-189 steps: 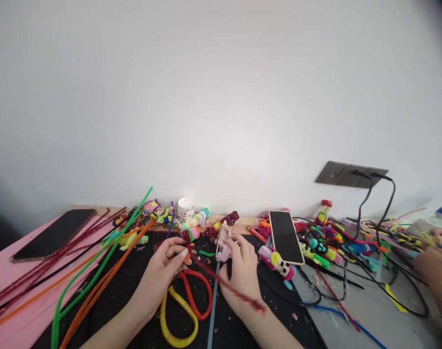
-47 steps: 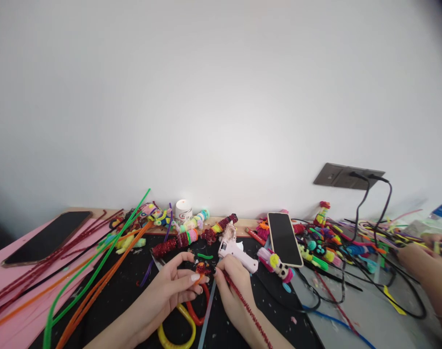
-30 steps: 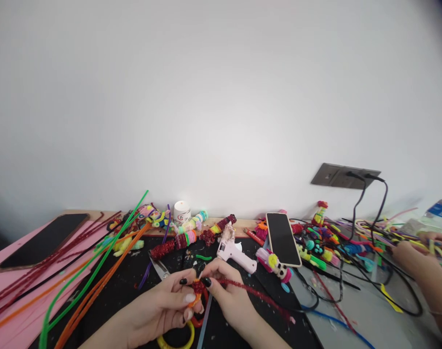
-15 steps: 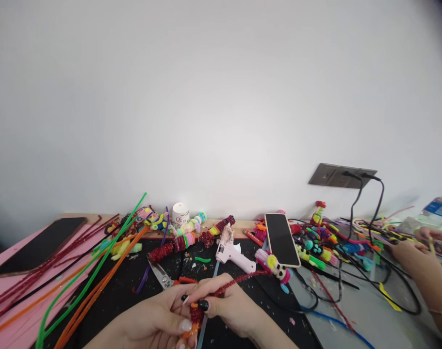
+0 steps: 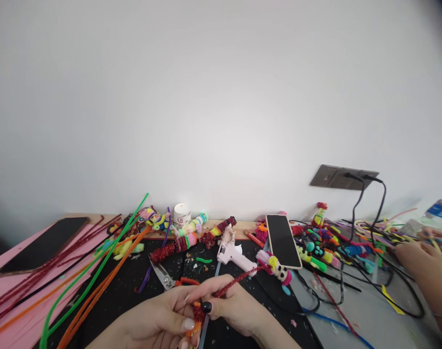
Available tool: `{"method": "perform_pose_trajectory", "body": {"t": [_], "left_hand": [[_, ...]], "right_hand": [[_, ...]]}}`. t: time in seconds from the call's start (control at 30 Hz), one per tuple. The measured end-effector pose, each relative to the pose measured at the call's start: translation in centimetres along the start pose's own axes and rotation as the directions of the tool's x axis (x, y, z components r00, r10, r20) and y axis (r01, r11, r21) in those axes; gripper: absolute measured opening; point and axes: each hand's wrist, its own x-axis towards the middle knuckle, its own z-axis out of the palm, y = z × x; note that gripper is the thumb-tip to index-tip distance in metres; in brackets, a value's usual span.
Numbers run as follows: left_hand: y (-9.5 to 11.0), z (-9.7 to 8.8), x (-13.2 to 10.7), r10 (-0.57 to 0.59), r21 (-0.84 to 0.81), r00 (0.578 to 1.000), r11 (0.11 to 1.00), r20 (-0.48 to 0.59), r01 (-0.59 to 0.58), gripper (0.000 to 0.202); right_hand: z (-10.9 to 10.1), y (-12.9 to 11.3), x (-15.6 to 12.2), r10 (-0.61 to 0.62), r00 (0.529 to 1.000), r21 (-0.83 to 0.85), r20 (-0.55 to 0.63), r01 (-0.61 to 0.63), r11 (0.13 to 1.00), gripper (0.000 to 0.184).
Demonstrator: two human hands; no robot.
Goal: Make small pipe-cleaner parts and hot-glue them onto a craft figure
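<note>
My left hand (image 5: 153,315) is closed, thumb and fingers pinching a small coil of red and orange pipe cleaner (image 5: 198,315) at the bottom middle. My right hand (image 5: 237,308) is closed beside it, its thumb against the coil's top. A red tinsel pipe cleaner (image 5: 239,278) runs between its fingers, the loose end pointing up to the right. Where strand and coil meet is hidden by the fingers. Just beyond my hands lie scissors (image 5: 163,276) with orange handles and a pale pink glue gun (image 5: 235,256). A translucent glue stick (image 5: 203,332) shows below the coil.
Green pipe cleaners (image 5: 93,271), orange and red ones cross the left side over pink sheets, near a dark phone (image 5: 42,245). Behind stand a paper cup (image 5: 182,213) and wound pipe-cleaner pieces. At right are another phone (image 5: 282,241), black cables and another person's hands (image 5: 412,252).
The red strand's loose end has swung up and left, toward the glue gun's handle. My fingers have shifted slightly around the coil, and the view has moved a little.
</note>
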Motion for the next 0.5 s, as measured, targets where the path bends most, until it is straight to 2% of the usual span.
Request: {"method": "perform_pose_trajectory", "body": {"t": [0.07, 0.27, 0.4, 0.5], "left_hand": [[0.09, 0.08, -0.03, 0.000, 0.005, 1.000, 1.000, -0.001, 0.000, 0.051], [0.17, 0.20, 0.02, 0.010, -0.017, 1.000, 1.000, -0.002, -0.010, 0.038], [0.07, 0.09, 0.16, 0.009, -0.022, 0.999, 1.000, -0.049, -0.010, 0.031], [0.11, 0.09, 0.29, 0.052, -0.016, 0.994, 0.998, -0.098, -0.054, 0.025]], "right_hand": [[0.03, -0.16, -0.04, -0.009, 1.000, -0.025, 0.014, 0.009, 1.000, 0.032], [-0.35, 0.26, 0.05, 0.015, 1.000, -0.022, 0.000, -0.015, 1.000, 0.025], [-0.53, 0.39, 0.12, 0.027, 1.000, 0.031, -0.008, -0.027, 0.999, 0.024], [-0.50, 0.20, 0.24, 0.033, 0.999, 0.077, -0.032, -0.030, 0.997, 0.024]]}}
